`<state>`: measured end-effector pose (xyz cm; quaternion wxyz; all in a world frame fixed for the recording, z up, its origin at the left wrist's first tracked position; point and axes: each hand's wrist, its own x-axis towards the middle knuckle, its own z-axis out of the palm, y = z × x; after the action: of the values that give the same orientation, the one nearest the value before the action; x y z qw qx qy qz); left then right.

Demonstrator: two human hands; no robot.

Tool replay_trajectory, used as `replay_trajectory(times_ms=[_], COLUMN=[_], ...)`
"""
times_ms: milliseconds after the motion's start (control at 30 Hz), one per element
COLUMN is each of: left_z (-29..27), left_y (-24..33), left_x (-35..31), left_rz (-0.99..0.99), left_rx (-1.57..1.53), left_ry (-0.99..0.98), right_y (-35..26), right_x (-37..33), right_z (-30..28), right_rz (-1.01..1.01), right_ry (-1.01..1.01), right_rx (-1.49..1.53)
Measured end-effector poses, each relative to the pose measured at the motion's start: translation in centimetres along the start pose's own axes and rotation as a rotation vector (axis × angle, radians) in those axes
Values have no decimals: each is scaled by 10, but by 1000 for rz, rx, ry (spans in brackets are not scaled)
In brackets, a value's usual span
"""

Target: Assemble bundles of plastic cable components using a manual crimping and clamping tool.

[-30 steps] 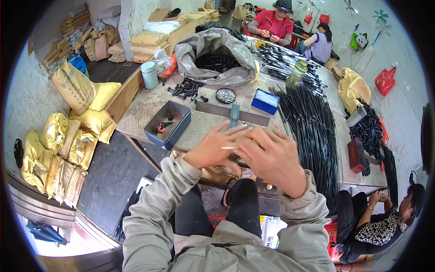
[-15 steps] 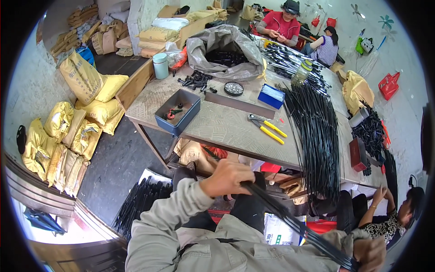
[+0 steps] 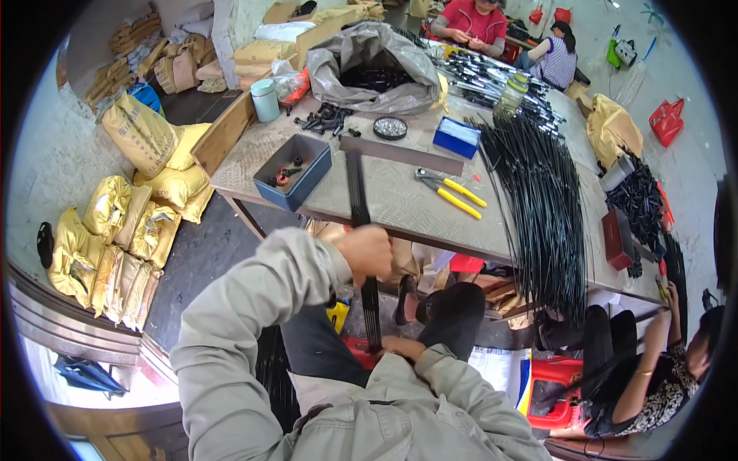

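My left hand (image 3: 365, 253) is closed around the middle of a bundle of thin black rods (image 3: 371, 313). The bundle runs steeply between my knees and the table, its far end reaching over the tabletop beside the blue-grey bin (image 3: 294, 170). At the near end, close to my lap, my right hand (image 3: 404, 348) has its fingers against the rods, partly hidden by them. A large pile of similar long black rods (image 3: 534, 215) lies over the table's front edge to the right. Yellow-handled cutting pliers (image 3: 452, 194) and a flat metal strip (image 3: 400, 156) rest on the table (image 3: 415, 211).
Farther back on the table are black plastic parts (image 3: 324, 119), a grey sack (image 3: 377, 50), a round dish (image 3: 390, 127) and a blue box (image 3: 457, 138). Yellow sacks (image 3: 115, 207) fill the left floor. A co-worker (image 3: 653, 376) sits close at right, others at the back.
The rod bundle has swung from slanting down to the right to nearly upright, its far end now over the table. My right hand came left to my lap; my left hand shifted slightly left.
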<state>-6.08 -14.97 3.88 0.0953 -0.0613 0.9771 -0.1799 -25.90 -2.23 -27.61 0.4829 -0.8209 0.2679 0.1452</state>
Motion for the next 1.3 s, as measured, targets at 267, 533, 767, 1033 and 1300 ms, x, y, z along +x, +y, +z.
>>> replay_trajectory(times_ms=[267, 533, 767, 1033, 1300], left_z=[-3, -12, -28, 9, 35], left_y=[54, 69, 118, 125, 99], left_x=[19, -12, -27, -16, -12], left_rz=[69, 130, -1008, -576, -968], left_rx=[-242, -190, -1868, -2262, -2163], left_ry=[32, 769, 1188, 1340, 1325], right_y=[-110, -141, -184, -249, -268], right_x=[-31, -56, -53, -120, -61], right_z=[-70, -109, -108, -273, -438], right_rz=[-371, -577, -415, -458, -436], right_ry=[326, 798, 742, 920, 887], right_rx=[670, 394, 335, -251, -146])
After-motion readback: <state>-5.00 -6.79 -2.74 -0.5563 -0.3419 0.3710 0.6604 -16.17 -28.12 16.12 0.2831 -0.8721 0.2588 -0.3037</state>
